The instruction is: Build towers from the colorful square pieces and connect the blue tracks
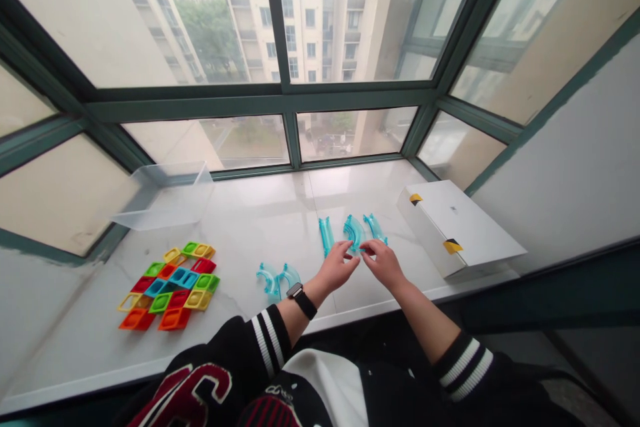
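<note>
Black sleeves [270, 339] with white stripes reach in from the near side, a watch [296, 291] on the left wrist. Coloured blocks [175, 285] lie together at left; between them and that wrist are two clear blue arcs [270, 280]. The left hand [340, 268] and right hand [383, 264] come close together, fingers bent, at the near end of a blue curve [357, 232]; I cannot tell whether either grips it. A straight piece [326, 237] lies just left of the curve, another piece [374, 227] just right. Farther right sits a white box [470, 227], far left a clear bin [155, 219], then windows [350, 133].
</note>
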Demonstrator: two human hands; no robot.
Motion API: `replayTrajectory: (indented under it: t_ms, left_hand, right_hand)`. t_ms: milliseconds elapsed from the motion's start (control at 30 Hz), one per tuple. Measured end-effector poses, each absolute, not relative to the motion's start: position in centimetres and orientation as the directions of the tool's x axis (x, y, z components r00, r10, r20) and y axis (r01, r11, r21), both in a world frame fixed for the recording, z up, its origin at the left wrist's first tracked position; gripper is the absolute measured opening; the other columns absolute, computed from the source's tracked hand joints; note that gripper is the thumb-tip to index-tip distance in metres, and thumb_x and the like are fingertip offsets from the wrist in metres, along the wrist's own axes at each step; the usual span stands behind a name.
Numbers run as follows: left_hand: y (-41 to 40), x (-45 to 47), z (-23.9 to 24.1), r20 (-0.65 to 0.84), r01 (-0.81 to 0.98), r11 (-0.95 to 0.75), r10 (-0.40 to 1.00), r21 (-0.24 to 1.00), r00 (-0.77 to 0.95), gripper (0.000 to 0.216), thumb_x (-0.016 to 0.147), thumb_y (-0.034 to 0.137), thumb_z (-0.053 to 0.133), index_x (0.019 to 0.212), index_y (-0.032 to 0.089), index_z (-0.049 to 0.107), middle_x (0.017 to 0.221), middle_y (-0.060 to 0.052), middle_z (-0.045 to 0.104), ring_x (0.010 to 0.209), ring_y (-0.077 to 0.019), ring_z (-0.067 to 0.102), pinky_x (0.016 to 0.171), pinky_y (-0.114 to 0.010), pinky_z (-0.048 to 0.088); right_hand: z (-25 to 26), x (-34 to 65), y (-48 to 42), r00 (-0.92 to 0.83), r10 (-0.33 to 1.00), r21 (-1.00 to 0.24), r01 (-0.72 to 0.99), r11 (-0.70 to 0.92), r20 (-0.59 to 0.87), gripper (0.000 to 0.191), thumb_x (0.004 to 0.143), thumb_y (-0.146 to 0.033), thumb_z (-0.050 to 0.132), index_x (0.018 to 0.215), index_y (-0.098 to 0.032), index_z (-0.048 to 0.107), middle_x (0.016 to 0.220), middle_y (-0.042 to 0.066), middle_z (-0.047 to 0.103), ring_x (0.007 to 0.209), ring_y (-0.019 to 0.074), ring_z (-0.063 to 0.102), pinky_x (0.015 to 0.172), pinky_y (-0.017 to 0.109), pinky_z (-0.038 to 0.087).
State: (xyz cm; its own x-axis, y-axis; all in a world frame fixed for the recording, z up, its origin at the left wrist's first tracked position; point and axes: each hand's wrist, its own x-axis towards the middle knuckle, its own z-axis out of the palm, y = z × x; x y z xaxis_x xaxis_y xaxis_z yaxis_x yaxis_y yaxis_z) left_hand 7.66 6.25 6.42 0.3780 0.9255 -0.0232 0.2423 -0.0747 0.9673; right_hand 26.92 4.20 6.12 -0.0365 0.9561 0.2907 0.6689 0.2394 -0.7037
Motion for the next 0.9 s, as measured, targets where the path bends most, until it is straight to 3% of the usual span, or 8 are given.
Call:
replayTrajectory:
  t_ms: [333,533,900]
  left_hand:
    - [9.3,10.7,3.6,-0.159,0.290,0.053,0.922,0.955,0.354,0.073,0.090,0.029,0.073,0.157,0.014,0.048,0.163,-0.023,0.042,0.117,-0.0273,0.070,0.108,-0.044,0.055]
    - [10.0,11.1,2.2,-0.187,0.298,0.090,0.930,0.950,0.316,0.082,0.088,0.032,0.076,0.162,0.018,0.042,0.167,-0.021,0.041,0.124,-0.0304,0.067,0.109,-0.045,0.054]
    - [9.6,11.2,1.9,-0.200,0.316,0.101,0.933,0.944,0.300,0.082,0.089,0.030,0.074,0.162,0.017,0.040,0.167,-0.021,0.041,0.126,-0.0294,0.066,0.110,-0.042,0.052]
  right_hand:
    - [3.4,28.2,8.2,0.015,0.973,-0.677,0.720,0.151,0.232,0.015,0.087,-0.015,0.061,0.095,-0.021,0.072,0.092,0.006,0.070,0.082,0.0217,0.066,0.084,0.037,0.055]
    - [2.5,28.0,9.7,0.026,0.975,-0.666,0.734,0.133,0.223,0.014,0.087,-0.015,0.064,0.094,-0.022,0.073,0.089,0.005,0.071,0.082,0.0217,0.065,0.082,0.036,0.053]
    - [2.1,27.6,9.8,0.027,0.985,-0.692,0.715,0.100,0.170,0.015,0.087,-0.015,0.064,0.095,-0.022,0.074,0.091,0.004,0.071,0.084,0.0210,0.066,0.083,0.035,0.051]
